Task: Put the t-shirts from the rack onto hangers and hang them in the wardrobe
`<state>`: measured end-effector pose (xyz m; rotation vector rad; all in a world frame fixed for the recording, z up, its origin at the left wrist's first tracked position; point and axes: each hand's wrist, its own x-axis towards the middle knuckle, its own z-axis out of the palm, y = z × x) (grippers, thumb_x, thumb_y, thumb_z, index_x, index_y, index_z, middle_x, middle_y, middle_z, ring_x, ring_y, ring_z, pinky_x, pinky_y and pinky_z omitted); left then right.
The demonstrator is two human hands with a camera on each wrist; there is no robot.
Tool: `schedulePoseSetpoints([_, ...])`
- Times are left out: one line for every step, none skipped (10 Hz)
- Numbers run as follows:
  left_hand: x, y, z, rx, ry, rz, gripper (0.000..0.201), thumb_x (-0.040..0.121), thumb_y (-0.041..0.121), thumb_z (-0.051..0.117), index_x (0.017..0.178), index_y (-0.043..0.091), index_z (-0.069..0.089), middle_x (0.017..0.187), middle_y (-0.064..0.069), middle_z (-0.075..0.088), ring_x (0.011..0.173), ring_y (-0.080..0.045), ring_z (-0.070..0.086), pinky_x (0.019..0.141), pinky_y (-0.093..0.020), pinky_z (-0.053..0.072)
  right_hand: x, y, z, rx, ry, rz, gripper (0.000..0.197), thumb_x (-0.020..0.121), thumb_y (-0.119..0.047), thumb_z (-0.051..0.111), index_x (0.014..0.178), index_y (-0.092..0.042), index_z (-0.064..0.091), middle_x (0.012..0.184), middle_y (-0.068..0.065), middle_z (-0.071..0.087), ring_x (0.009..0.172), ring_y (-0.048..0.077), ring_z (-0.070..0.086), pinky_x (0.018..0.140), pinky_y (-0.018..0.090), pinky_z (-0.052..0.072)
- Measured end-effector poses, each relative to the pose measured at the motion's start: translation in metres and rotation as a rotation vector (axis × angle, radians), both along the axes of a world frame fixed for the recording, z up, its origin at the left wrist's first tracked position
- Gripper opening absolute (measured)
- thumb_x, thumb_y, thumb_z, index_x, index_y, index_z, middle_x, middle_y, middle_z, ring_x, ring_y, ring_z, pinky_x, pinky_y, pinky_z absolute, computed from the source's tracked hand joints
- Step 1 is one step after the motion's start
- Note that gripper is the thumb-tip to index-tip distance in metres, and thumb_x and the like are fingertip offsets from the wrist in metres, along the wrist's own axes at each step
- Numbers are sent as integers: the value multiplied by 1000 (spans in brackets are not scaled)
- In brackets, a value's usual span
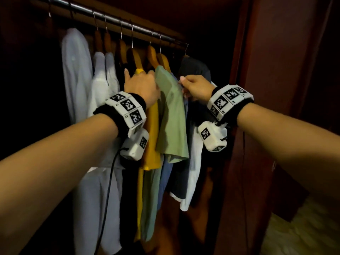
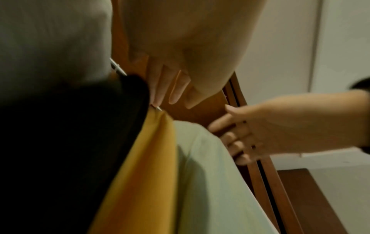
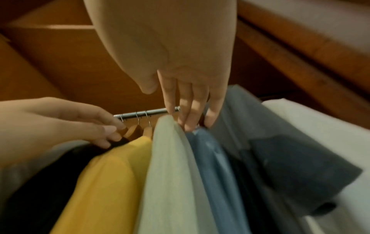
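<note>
Several t-shirts hang on wooden hangers [image 1: 152,56] from the metal rail [image 1: 110,18] in the wardrobe. My left hand [image 1: 141,83] reaches in with straight fingers [image 2: 172,88] between a black garment [image 2: 70,142] and the yellow t-shirt [image 1: 151,144], pressing at their shoulders. The green t-shirt [image 1: 172,115] hangs between my two hands. On its far side my right hand [image 1: 195,87] points its fingertips [image 3: 190,123] down onto the shoulder of the blue t-shirt [image 3: 208,158]; the thumb stands apart. Neither hand grips anything that I can see.
White shirts [image 1: 77,70] fill the rail's left part. A dark grey shirt [image 1: 195,70] and a white garment [image 1: 193,172] hang at the right end, close to the wardrobe's reddish side panel [image 1: 276,89]. A black cable [image 1: 108,190] trails from my left wrist.
</note>
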<state>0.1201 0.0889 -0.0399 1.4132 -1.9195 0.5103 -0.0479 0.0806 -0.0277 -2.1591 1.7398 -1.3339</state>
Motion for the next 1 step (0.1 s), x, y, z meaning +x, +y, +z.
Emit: schedulePoseSetpoints([-3, 19, 9, -31, 23, 12, 36, 94, 29, 44, 122, 6, 48, 119, -20, 58, 113, -38, 53, 110, -51, 22, -11, 23, 5, -30, -1, -6, 44, 99, -36, 39, 104, 2, 60, 86, 11, 60, 77, 24, 57, 66, 31, 44])
